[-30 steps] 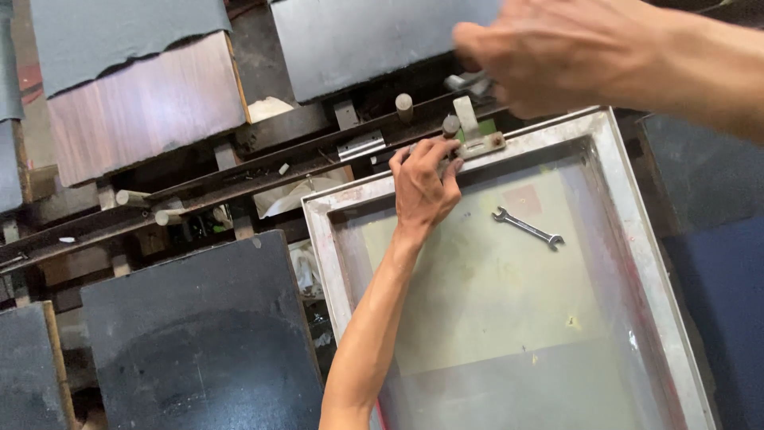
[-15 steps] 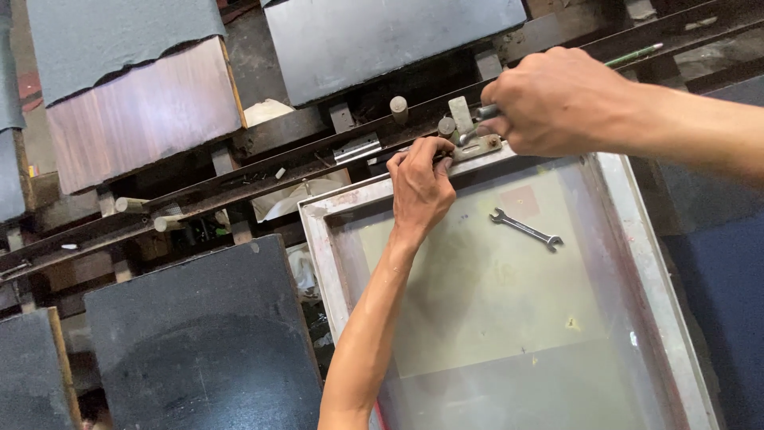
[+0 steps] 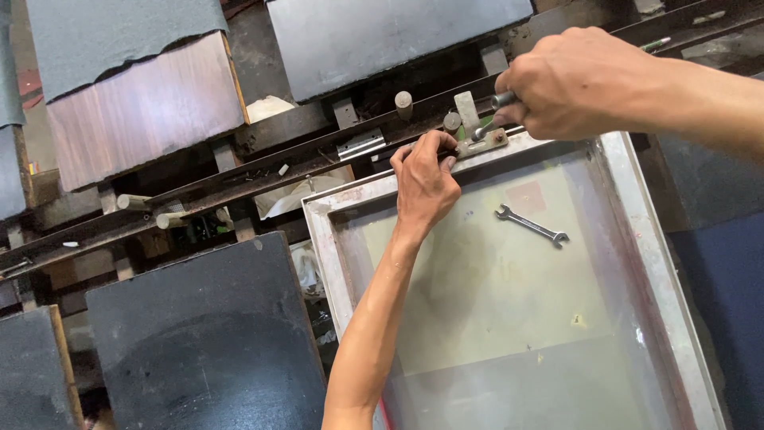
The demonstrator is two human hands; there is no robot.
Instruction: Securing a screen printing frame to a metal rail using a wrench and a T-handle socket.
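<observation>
My left hand (image 3: 426,179) grips the far edge of a metal-framed screen (image 3: 326,239) where a small metal clamp bracket (image 3: 469,127) fastens it to a dark rail (image 3: 263,171). My right hand (image 3: 585,80) is closed around a slim metal tool (image 3: 493,111) whose tip meets the bolt on that bracket. A double-ended spanner (image 3: 532,225) lies loose on the screen's pale green mesh (image 3: 509,310), a little below and right of the clamp.
Dark flat pallets (image 3: 199,342) sit at the lower left, and a wood-grained board with grey covering (image 3: 143,103) at the upper left. Another grey pallet (image 3: 390,36) lies beyond the rail. A dark blue surface (image 3: 724,295) borders the frame's right side.
My right hand came down from above the frame's corner and set the tool on the clamp bolt. My left hand stayed on the frame edge; the spanner has not moved.
</observation>
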